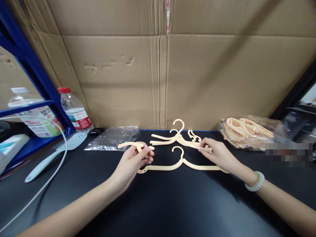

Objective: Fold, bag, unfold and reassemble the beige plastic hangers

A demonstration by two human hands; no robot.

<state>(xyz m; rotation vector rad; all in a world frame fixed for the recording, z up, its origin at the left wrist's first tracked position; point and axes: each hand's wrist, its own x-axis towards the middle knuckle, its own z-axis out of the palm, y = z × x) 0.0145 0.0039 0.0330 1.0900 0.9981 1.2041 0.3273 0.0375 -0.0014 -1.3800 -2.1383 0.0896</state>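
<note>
Between the thumb and fingers of my left hand point(134, 161) is a cream plastic hanger piece point(128, 144), its curved end pointing left. My right hand point(216, 152) pinches the right end of a cream hanger point(189, 143) in the back group, where hooks and arms overlap. In front of that group, an opened-out cream hanger point(164, 168) lies on the black table point(170, 200), its hook upward and its two arms spread. My hands partly cover its ends. Small curved cream pieces point(194, 136) lie behind the back hangers, near my right hand.
At the right rear sits a clear bag of cream hanger parts point(247, 131). A crumpled clear bag point(112, 138), a black mouse-like object point(95, 131), a pale hairbrush point(56, 153), a white cable point(53, 174) and a red-capped bottle point(76, 112) are at left, beside a blue rack point(32, 65).
</note>
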